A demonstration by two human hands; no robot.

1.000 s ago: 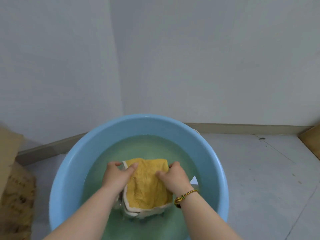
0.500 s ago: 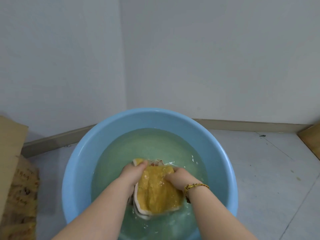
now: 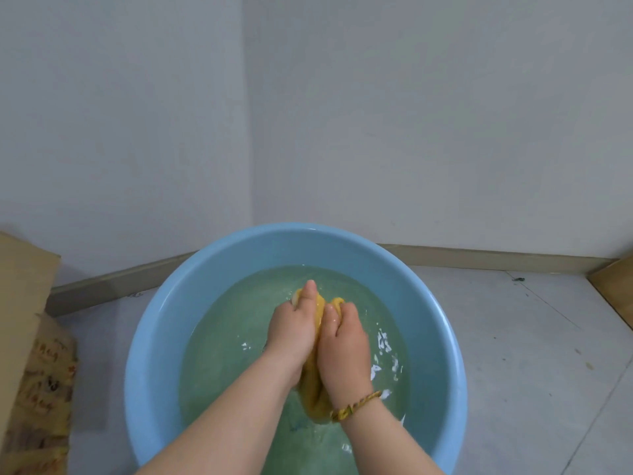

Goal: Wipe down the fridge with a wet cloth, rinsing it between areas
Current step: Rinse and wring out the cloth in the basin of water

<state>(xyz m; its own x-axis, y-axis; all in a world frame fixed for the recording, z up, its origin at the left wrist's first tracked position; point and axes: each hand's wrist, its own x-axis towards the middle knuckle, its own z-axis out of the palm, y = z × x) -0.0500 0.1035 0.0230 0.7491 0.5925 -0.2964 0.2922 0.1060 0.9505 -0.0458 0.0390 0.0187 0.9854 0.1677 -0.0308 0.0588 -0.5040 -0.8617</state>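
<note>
While two hands squeeze, one cloth, one basin

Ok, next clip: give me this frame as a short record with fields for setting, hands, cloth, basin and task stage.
setting: floor by a wall corner, cardboard box at left
basin: blue basin on the floor, holding water
cloth: yellow cloth bunched up between both hands, over the water
left hand: left hand closed on the cloth
right hand: right hand closed on the cloth, woven bracelet on the wrist
fridge: not in view
task stage: rinsing the cloth in the basin; small splashes show on the water
</note>
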